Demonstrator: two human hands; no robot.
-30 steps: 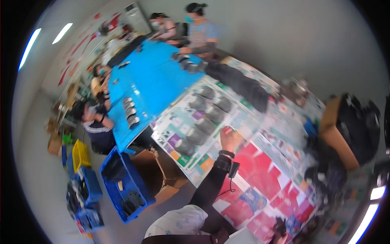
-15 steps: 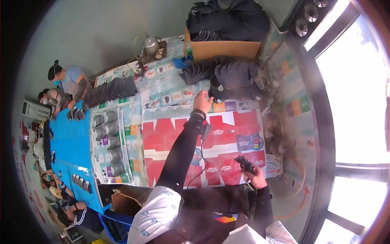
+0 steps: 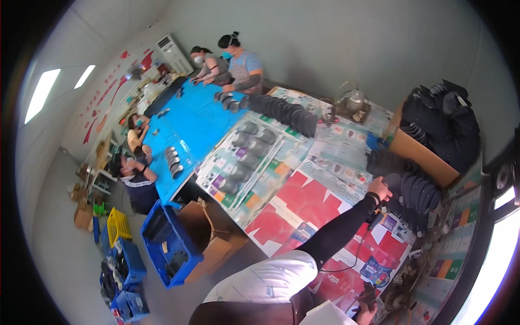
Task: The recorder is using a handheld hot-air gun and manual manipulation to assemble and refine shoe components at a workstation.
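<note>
My left hand (image 3: 380, 188) reaches across the table to a row of dark grey curved pads (image 3: 421, 196). Its fingers are bent around the edge of the nearest dark curved pad (image 3: 394, 183). A black strap and a small cabled device circle that wrist. Low in the picture, my right hand (image 3: 367, 314) is closed on a dark, lumpy object (image 3: 368, 295) whose kind I cannot make out. Beneath my left arm lie red and white printed sheets (image 3: 309, 190).
Grey cup-shaped pieces (image 3: 248, 158) lie on printed sheets beside a long row of dark pads (image 3: 284, 114). A cardboard box (image 3: 422, 154) overflows with pads at far right. Co-workers sit around a blue-covered table (image 3: 189, 130). A blue crate (image 3: 187, 265) stands on the floor.
The view has swung left, bringing more of the room and floor into sight. My left hand has moved onto the pads; my right hand still holds the dark object.
</note>
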